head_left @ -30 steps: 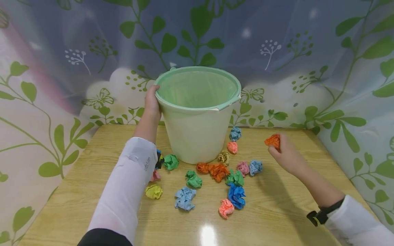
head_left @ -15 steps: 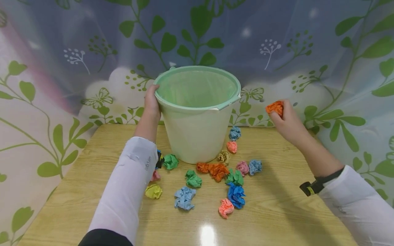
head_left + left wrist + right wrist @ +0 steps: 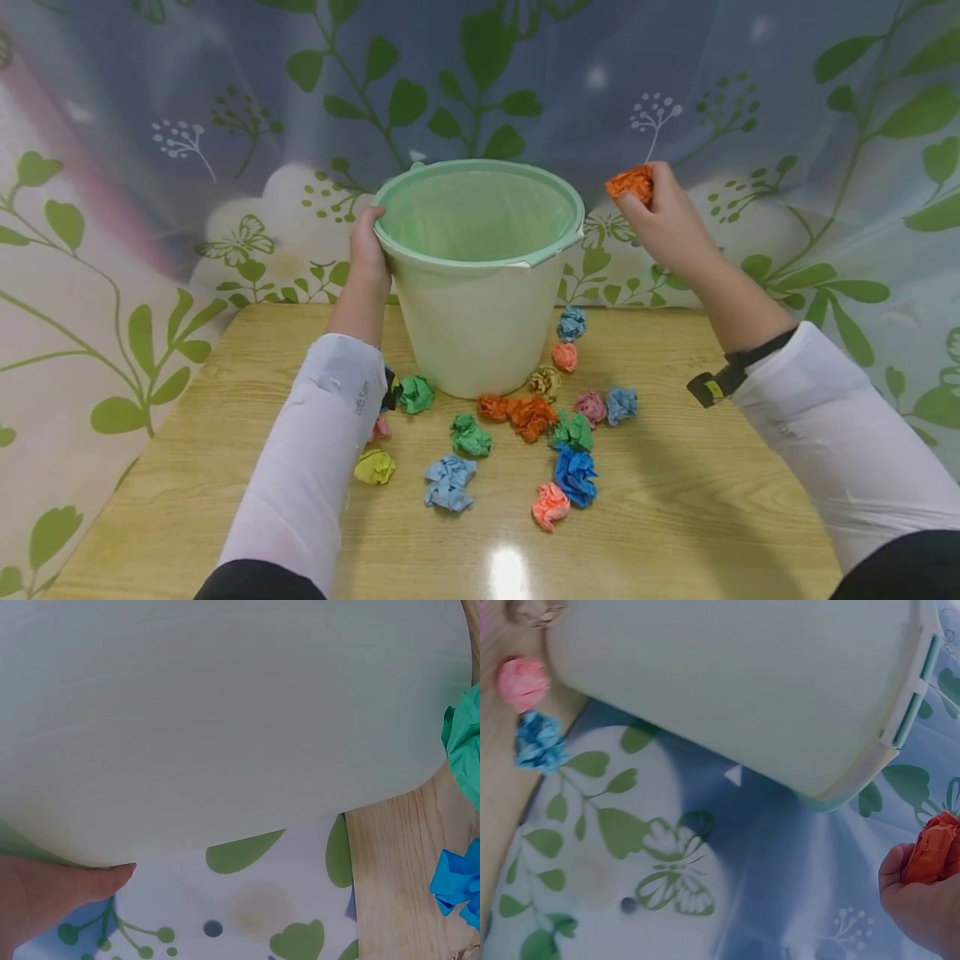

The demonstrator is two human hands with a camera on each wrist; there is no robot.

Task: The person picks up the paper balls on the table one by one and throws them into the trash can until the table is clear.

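My right hand [image 3: 667, 221] was clamped on a crumpled orange paper ball [image 3: 628, 183], thumb and fingers pinching it in the air to the right of the bucket [image 3: 480, 329], near its rim but apart from it. My left hand [image 3: 367, 250] gripped the bucket's left side at the rim; some of its fingers were hidden, so I couldn't tell how each one lay.

The bucket stood upright on the wooden table [image 3: 217, 433]. A tan ball [image 3: 545, 382] lay just beside its base on the right, and past that, along the bucket's right side, a coral ball [image 3: 565, 357] and a blue ball [image 3: 572, 323]. A green ball [image 3: 417, 394] sat near the bucket's base on the left. On my side of the bucket were an orange clump [image 3: 531, 417], close to the base, and, farther from it, a yellow ball [image 3: 375, 467] and a light blue ball [image 3: 450, 483]. Behind the bucket hung a leaf-patterned cloth [image 3: 225, 50].
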